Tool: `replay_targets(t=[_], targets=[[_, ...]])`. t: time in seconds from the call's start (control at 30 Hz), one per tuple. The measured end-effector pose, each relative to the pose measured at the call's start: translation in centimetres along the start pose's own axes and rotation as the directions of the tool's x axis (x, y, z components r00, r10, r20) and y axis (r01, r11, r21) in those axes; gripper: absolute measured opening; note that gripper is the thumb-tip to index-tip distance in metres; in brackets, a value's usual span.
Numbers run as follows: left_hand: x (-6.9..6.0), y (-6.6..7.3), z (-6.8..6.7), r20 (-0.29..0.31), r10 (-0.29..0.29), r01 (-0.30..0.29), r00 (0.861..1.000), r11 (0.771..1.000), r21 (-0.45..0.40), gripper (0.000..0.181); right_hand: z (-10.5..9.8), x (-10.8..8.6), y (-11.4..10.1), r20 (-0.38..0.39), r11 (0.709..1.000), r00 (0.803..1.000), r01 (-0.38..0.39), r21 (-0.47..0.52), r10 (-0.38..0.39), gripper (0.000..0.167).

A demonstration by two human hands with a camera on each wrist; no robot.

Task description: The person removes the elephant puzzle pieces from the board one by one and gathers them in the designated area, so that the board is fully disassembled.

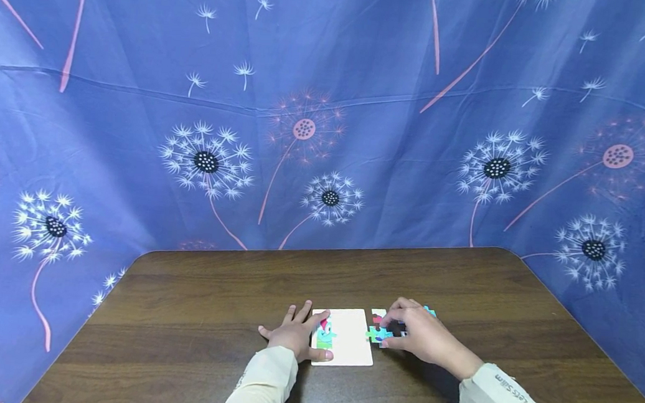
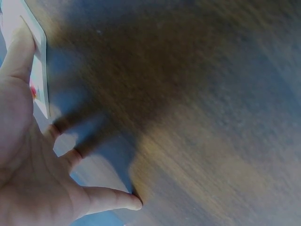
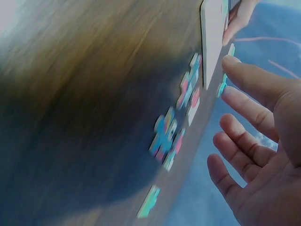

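Observation:
A white puzzle board (image 1: pixel 352 338) lies on the brown table, with a bird-like picture piece (image 1: pixel 325 334) along its left side. My left hand (image 1: pixel 290 336) rests with spread fingers at the board's left edge. Its thumb lies on the board, as the left wrist view also shows. Just right of the board, my right hand (image 1: pixel 422 334) pinches a teal-green jigsaw piece (image 3: pixel 222 87) between thumb and index finger. The other right fingers are loosely bent. Beneath and beside this hand lie several loose pieces, among them a blue one (image 3: pixel 163 134); the hand partly hides them in the head view.
A red-and-white piece (image 1: pixel 378 316) lies near the board's right edge. Farther right is a light blue piece (image 1: pixel 429 311). The wooden table (image 1: pixel 209 293) reaches back to a blue curtain (image 1: pixel 392 169) with dandelion prints.

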State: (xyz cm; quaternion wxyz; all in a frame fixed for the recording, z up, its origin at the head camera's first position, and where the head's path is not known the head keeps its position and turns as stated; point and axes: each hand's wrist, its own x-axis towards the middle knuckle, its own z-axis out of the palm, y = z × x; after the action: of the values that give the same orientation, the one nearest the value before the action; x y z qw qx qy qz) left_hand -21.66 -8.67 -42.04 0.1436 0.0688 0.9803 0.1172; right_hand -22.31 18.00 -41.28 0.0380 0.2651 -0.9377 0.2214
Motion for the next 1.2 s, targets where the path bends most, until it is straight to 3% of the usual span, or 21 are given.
replay_targets(t=[0.4, 0.97, 1.2], targets=[[-0.2, 0.2, -0.2, -0.004, 0.001, -0.001, 1.000, 1.000, 0.008, 0.085, -1.3, -1.8, 2.7, 0.003, 0.997, 0.997, -0.072, -0.018, 0.072, 0.024], [-0.3, 0.1, -0.1, -0.004, 0.004, -0.003, 1.000, 1.000, 0.015, 0.085, -2.5, -3.9, 5.7, -0.005, 0.994, 0.995, -0.096, -0.053, 0.096, 0.024], [-0.2, -0.1, -0.1, -0.018, 0.035, -0.035, 0.999, 0.999, 0.020, 0.084, -2.4, -4.2, 6.5, -0.002, 0.989, 0.992, -0.124, -0.077, 0.124, 0.024]])
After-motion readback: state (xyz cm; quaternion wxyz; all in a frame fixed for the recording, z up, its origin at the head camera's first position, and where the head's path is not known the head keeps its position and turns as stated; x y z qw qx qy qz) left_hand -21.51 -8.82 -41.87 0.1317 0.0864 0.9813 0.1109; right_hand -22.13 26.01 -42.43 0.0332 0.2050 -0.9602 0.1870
